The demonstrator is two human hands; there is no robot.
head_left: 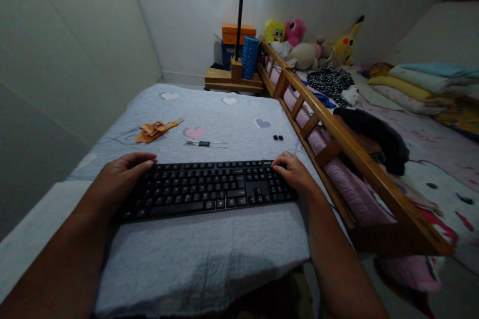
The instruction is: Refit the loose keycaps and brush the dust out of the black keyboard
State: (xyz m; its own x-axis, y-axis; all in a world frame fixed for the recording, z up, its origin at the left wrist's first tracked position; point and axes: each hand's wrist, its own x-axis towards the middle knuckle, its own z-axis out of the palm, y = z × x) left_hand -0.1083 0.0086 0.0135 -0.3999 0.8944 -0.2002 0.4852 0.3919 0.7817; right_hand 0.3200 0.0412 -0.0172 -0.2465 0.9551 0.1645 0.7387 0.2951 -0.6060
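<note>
A black computer keyboard [209,187] lies near the front of a cloth-covered table. My left hand [119,179] grips its left end, thumb along the top edge. At the other end, my right hand [294,172] is closed on the upper right corner. Two small black keycaps [278,137] sit beyond the keyboard on the right. A wire keycap puller [205,144] with a black middle lies behind the keyboard. Farther left are an orange cloth [149,131] and a brush [175,123] with a yellow handle, which touch each other.
The table cover [209,244] is pale blue with hearts. A wooden bed rail [322,114] runs along the right side, with bedding and plush toys [305,55] beyond it. A wooden stand with a black pole [241,10] and a blue foam roller [250,57] stand at the back.
</note>
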